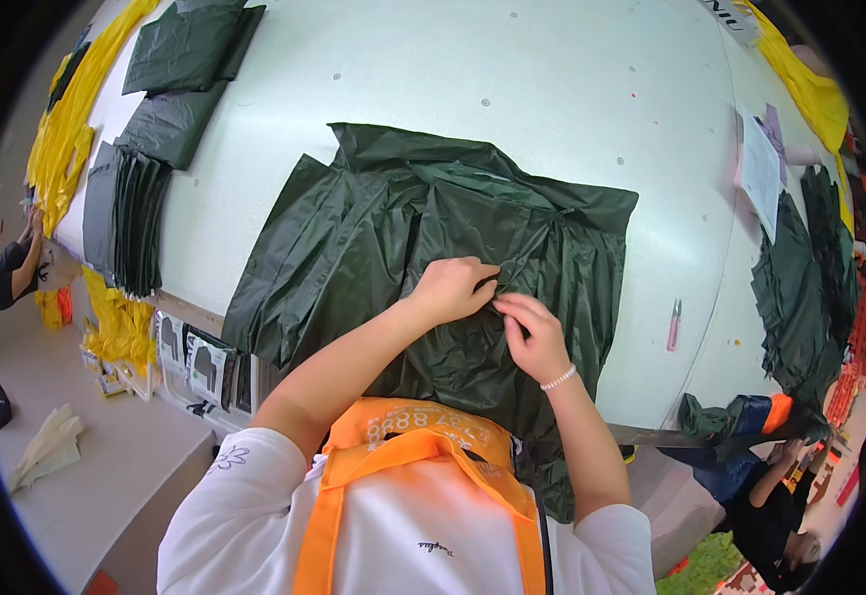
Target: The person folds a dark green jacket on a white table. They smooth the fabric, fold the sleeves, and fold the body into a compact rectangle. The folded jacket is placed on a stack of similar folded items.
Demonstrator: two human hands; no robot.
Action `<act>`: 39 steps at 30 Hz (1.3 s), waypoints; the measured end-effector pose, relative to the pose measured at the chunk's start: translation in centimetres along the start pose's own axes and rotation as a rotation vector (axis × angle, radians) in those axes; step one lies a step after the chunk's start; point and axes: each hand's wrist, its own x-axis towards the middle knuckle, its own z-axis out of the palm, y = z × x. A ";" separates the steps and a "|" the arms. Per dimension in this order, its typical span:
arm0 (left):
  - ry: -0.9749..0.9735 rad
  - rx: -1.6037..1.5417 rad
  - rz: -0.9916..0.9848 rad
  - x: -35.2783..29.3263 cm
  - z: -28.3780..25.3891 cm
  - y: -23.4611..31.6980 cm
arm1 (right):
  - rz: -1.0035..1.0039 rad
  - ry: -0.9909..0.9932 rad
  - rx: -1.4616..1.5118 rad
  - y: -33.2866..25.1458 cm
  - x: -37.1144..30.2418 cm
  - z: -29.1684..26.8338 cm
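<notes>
A dark green garment (393,228) lies spread on the white table (552,109), its lower part hanging over the near edge. The left hand (450,290) and right hand (532,335) meet at its middle, fingers curled and pinching the crumpled fabric between them. A pink tool (673,324) lies to the right. Folded dark stacks (135,218) sit at the table's left; another pile (800,288) at the right.

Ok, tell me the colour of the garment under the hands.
Dark green garment, spread on the white table; clearest in the head view.
</notes>
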 end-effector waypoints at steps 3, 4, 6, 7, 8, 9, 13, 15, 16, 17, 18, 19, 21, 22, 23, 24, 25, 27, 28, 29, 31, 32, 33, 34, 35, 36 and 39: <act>-0.026 0.049 0.025 -0.2 -0.3 -0.4 | -0.131 0.118 -0.334 1.4 -1.3 -2.8; -0.026 0.058 0.036 -0.1 -0.3 -0.3 | -0.126 0.153 -0.465 2.7 -1.3 -4.8; -0.066 0.063 0.000 0.1 -0.7 -0.1 | 0.019 0.528 -0.759 8.4 -1.9 -9.2; -0.068 0.044 0.000 0.5 -1.4 0.7 | 0.207 0.694 -0.878 11.4 -3.0 -11.4; -0.067 0.029 0.000 1.0 -2.4 1.5 | 0.398 0.860 -0.990 14.0 -4.4 -13.5; 0.086 0.000 0.075 1.8 -3.1 1.5 | 0.609 0.808 -1.041 16.6 -6.4 -15.4; 0.485 0.141 0.006 7.3 -7.5 -1.4 | 0.904 0.548 -0.769 18.0 -10.5 -17.4; 0.381 0.302 -0.073 9.4 -8.5 -3.7 | 0.914 0.558 -0.805 17.9 -11.1 -16.6; 0.307 0.330 -0.116 10.1 -8.8 -4.2 | 0.917 0.565 -0.823 18.1 -10.9 -16.3; 0.228 0.362 -0.135 10.6 -8.9 -4.5 | 0.833 0.617 -0.740 18.4 -10.4 -16.3; 0.149 0.393 -0.155 11.2 -8.7 -4.7 | 0.748 0.665 -0.657 18.9 -9.7 -16.2; 0.065 0.423 -0.174 11.7 -8.6 -4.9 | 0.668 0.711 -0.571 19.3 -9.0 -16.1; -0.042 0.338 -0.263 12.8 -9.3 -5.1 | 0.688 0.706 -0.194 16.2 -3.7 -14.9; -0.098 0.295 -0.303 13.1 -9.5 -5.1 | 0.578 0.614 -0.178 14.4 -0.9 -13.9; -0.082 0.229 -0.310 13.0 -9.7 -5.4 | 0.466 0.519 -0.159 12.3 2.1 -12.7; -0.059 0.168 -0.318 12.9 -10.1 -5.7 | 0.416 0.416 -0.110 9.4 5.5 -10.9; -0.036 0.104 -0.322 12.9 -10.5 -6.0 | 0.374 0.312 -0.124 5.6 8.5 -9.5; -0.069 -0.005 -0.315 13.1 -11.1 -6.5 | 0.154 0.176 -0.153 2.9 12.8 -6.8; -0.083 -0.060 -0.317 12.9 -11.4 -6.8 | 0.049 0.120 -0.222 2.4 14.6 -5.5; -0.088 -0.069 -0.287 13.0 -11.5 -6.9 | 0.044 0.049 -0.247 2.2 15.9 -4.6; -0.091 -0.092 -0.231 13.1 -11.7 -7.0 | 0.060 -0.066 -0.343 2.1 18.1 -3.2; -0.079 -0.040 -0.194 13.2 -11.8 -7.0 | 0.062 -0.121 -0.352 2.2 18.9 -2.8; -0.068 0.012 -0.157 13.3 -11.8 -6.8 | 0.075 -0.157 -0.372 2.3 19.6 -2.6; -0.054 0.062 -0.126 13.3 -11.8 -6.7 | 0.084 -0.200 -0.391 2.4 20.1 -2.3; -0.035 0.100 -0.110 13.3 -11.8 -6.8 | 0.094 -0.243 -0.410 2.4 20.5 -2.1; -0.018 0.093 -0.099 13.3 -11.8 -6.9 | 0.102 -0.257 -0.398 2.5 20.9 -1.8; 0.027 0.080 -0.066 13.2 -11.8 -7.2 | 0.108 -0.276 -0.354 2.6 21.6 -1.1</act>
